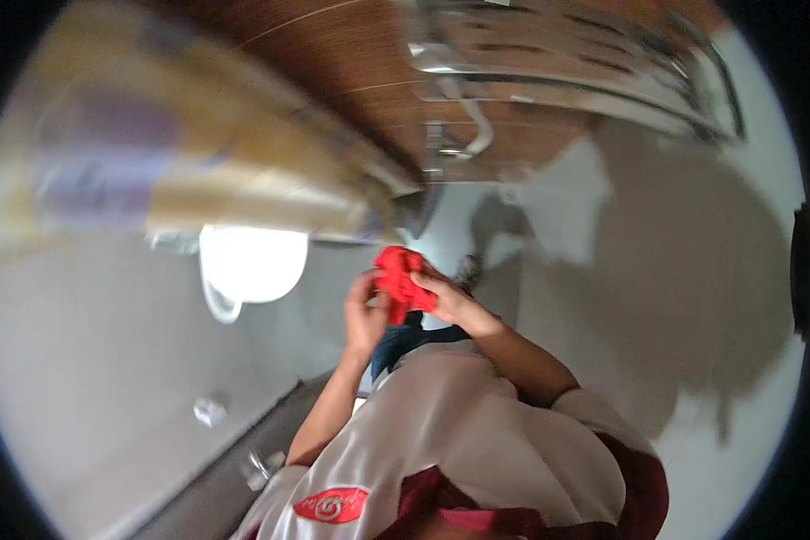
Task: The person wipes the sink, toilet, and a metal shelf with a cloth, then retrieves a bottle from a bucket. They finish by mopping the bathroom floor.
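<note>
Head: red cloth (403, 281), brown wall (351, 54)

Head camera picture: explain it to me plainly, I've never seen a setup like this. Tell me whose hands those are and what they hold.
There is no machine here, only a person with bare hands. The single picture comes from a camera worn on the head, looking down past the pale shirt.

The left hand and right hand share a grip on a crumpled red cloth, held up in front of the body rather than laid on a surface.

Around them, a blurred yellow and purple patterned sheet fills the upper left, with a bright white rounded object below it; glare hides what that is. At the upper right is a metal rack.
</note>
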A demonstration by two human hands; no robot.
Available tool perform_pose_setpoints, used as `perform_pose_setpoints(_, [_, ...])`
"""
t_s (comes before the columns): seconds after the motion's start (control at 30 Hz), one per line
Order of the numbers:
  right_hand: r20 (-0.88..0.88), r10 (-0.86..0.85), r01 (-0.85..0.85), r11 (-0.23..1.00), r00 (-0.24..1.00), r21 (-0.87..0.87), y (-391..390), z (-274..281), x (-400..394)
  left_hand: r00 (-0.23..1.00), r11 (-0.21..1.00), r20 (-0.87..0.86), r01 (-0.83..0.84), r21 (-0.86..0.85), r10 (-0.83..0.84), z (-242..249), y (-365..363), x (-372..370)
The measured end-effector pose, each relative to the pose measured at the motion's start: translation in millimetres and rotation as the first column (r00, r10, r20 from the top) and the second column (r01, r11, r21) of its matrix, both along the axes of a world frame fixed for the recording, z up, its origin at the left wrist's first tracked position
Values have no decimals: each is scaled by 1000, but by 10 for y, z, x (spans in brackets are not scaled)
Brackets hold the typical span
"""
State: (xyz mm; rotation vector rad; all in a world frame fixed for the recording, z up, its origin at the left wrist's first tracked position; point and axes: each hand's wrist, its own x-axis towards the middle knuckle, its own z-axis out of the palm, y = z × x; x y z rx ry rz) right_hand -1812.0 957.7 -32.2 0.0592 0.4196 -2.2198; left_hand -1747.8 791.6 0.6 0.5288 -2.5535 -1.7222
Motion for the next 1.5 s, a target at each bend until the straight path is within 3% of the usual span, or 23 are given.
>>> perform_pose_setpoints(0.07, [2,156,-152,965,988,214,-48,-84,137,1000,995,28,8,-99,-5,156,89,261])
perform_pose_setpoints(0.13, [-57,186,-165,950,981,264,-70,-68,214,992,971,117,-63,232,36,163,37,547])
perform_pose_setpoints(0.17, [-85,154,-124,949,984,290,-50,-61,333,993,905,47,-117,409,107,83,55,801])
perform_pose_setpoints(0.27, [-45,176,-144,904,983,403,106,-333,694,942,914,108,-334,232,317,44,62,1699])
perform_pose_setpoints(0.4, [-49,196,-146,855,979,497,-42,-691,793,801,829,292,-558,45,523,-931,-440,3311])
perform_pose_setpoints(0.5, [-75,192,-118,821,979,559,-308,-520,916,487,503,369,-862,59,792,-1731,-578,4898])
perform_pose_setpoints(0.53, [-82,171,-93,811,982,577,-486,-402,1017,296,284,417,-954,92,859,-1778,-614,5342])
perform_pose_setpoints(0.57, [-87,152,-70,798,985,598,-621,-322,1104,104,77,397,-993,84,912,-1513,-627,5572])
perform_pose_setpoints(0.6, [-106,179,-85,811,978,578,-749,-297,1211,-35,-60,185,-989,137,982,-1994,-677,6230])
perform_pose_setpoints(0.7, [-119,256,-137,790,959,597,-1104,-381,1567,-428,-461,174,-842,281,887,-869,-900,6461])
perform_pose_setpoints(0.77, [-90,359,-246,781,929,573,-1377,-311,1887,-566,-513,-56,-781,357,823,-673,-1113,6777])
perform_pose_setpoints(0.83, [-98,439,-312,763,893,566,-1662,-211,2243,-538,-445,-257,-828,341,803,4,-1239,6551])
perform_pose_setpoints(0.87, [-105,492,-343,729,864,593,-1766,-172,2382,-423,-361,-394,-905,224,816,195,-1294,6488])
perform_pose_setpoints(0.93, [-118,558,-384,694,821,609,-1982,-59,2535,-307,-266,-323,-950,166,895,235,-1349,6471])
perform_pose_setpoints(1.0, [-135,580,-404,698,803,592,-2174,25,2586,-156,-160,-119,-987,-28,981,-224,-1402,6782])
perform_pose_setpoints(1.07, [-149,541,-357,713,828,604,-2319,39,2500,77,-131,-392,-870,-476,917,-781,-1375,6850])
perform_pose_setpoints(1.1, [-162,510,-320,725,845,610,-2378,49,2395,-26,-175,-467,-945,-278,884,-606,-1393,6609])
perform_pose_setpoints(1.17, [-253,411,-190,776,876,602,-2523,114,2079,-105,-123,-363,-992,-28,926,-569,-1420,6525])
perform_pose_setpoints(1.23, [-387,313,-50,828,867,559,-2721,224,1681,-135,-175,-250,-974,-144,959,-737,-1439,6633])
perform_pose_setpoints(1.27, [-505,240,111,814,829,570,-2861,236,1415,-89,-122,-215,-981,-147,973,-466,-1555,6374])
perform_pose_setpoints(1.37, [-803,214,557,621,555,551,-3293,262,535,91,-2,-272,-946,-324,958,-142,-1941,5695])
perform_pose_setpoints(1.4, [-882,264,702,535,390,470,-3463,287,274,30,-27,-180,-952,-306,983,-2,-2086,5371])
perform_pose_setpoints(1.5, [-891,454,895,388,23,220,-3763,118,-369,129,78,-114,-924,-373,985,308,-2717,4672])
